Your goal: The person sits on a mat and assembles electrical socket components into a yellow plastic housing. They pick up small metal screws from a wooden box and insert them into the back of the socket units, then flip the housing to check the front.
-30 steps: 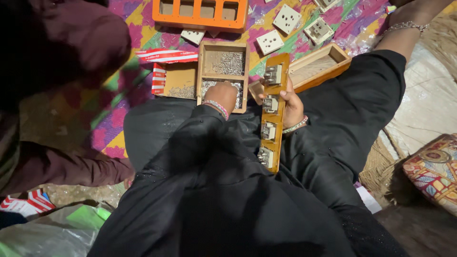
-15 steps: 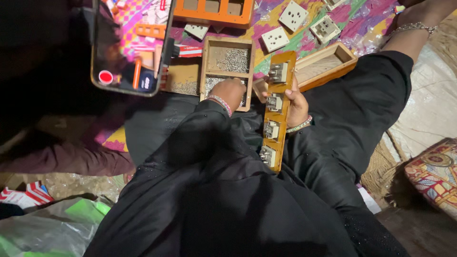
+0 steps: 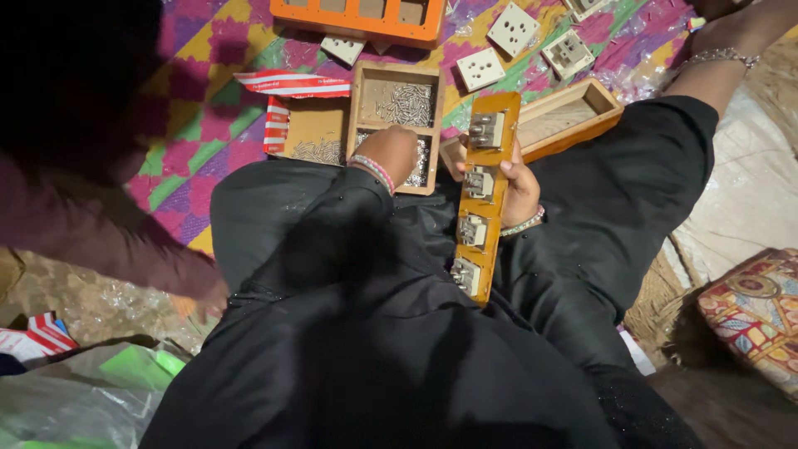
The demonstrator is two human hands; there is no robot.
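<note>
My left hand [image 3: 392, 155] reaches into the near compartment of a small wooden tray [image 3: 362, 90] that holds silvery screws [image 3: 405, 105]. Its fingers curl down among the screws and are hidden. My right hand [image 3: 520, 188] grips a long orange-brown wooden strip [image 3: 492, 166] from behind. The strip stands tilted across my lap and carries several grey socket inserts [image 3: 485, 130] in a row. Black clothing covers my lap and arms.
An open wooden box [image 3: 600, 114] lies behind the strip. White socket plates [image 3: 513, 29] and an orange frame [image 3: 362, 18] lie on a patterned mat. Another person's dark sleeve [image 3: 100, 224] is at left, a braceleted arm [image 3: 725, 55] at top right, a patterned cushion [image 3: 756, 312] at right.
A phone that another person held at upper left half a second ago has gone from view. My hands and the strip have hardly moved.
</note>
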